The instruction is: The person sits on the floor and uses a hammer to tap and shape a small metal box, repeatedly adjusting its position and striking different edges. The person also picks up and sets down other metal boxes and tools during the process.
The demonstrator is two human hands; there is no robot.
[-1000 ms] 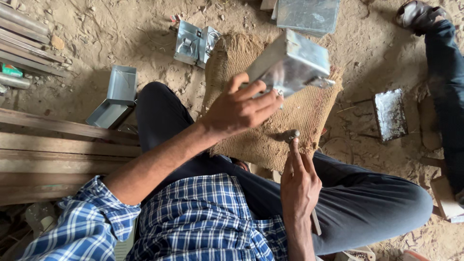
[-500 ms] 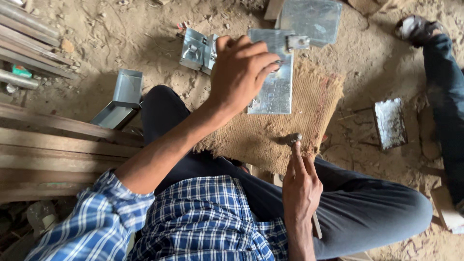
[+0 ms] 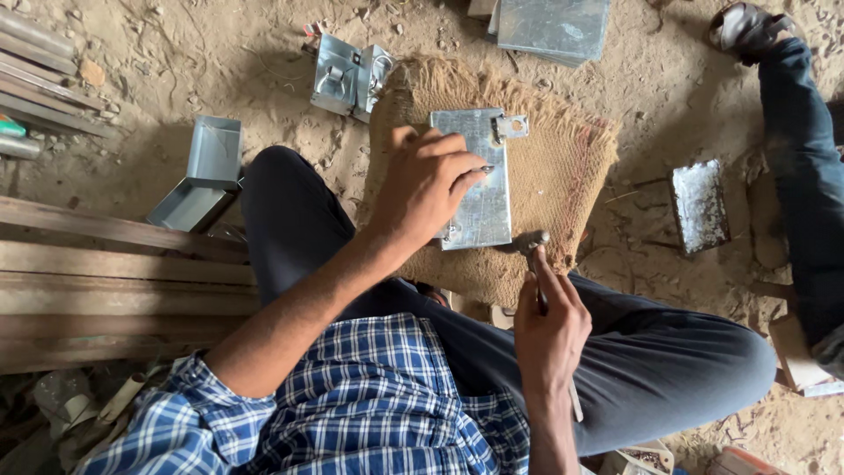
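My left hand (image 3: 427, 182) presses flat on a galvanized sheet-metal piece (image 3: 482, 189) with a small tab at its top right. The piece lies on a burlap pad (image 3: 563, 176) on the sandy ground. A small pin or rivet shows at my left fingertips. My right hand (image 3: 549, 321) grips a hammer (image 3: 530, 244) by its handle; the hammer head rests just below the metal piece's lower right corner. My legs in dark trousers lie on both sides of the pad.
Two small metal boxes (image 3: 349, 79) sit above the pad, a folded metal tray (image 3: 199, 176) at left, metal sheets (image 3: 554, 26) at top. Wooden planks (image 3: 114, 273) lie at left. A flat metal block (image 3: 699, 205) and another person's leg (image 3: 804, 176) are at right.
My left hand turned the metal piece over and laid it flat on the burlap pad, then pressed it down. The hammer in my right hand stayed near the pad's lower edge.
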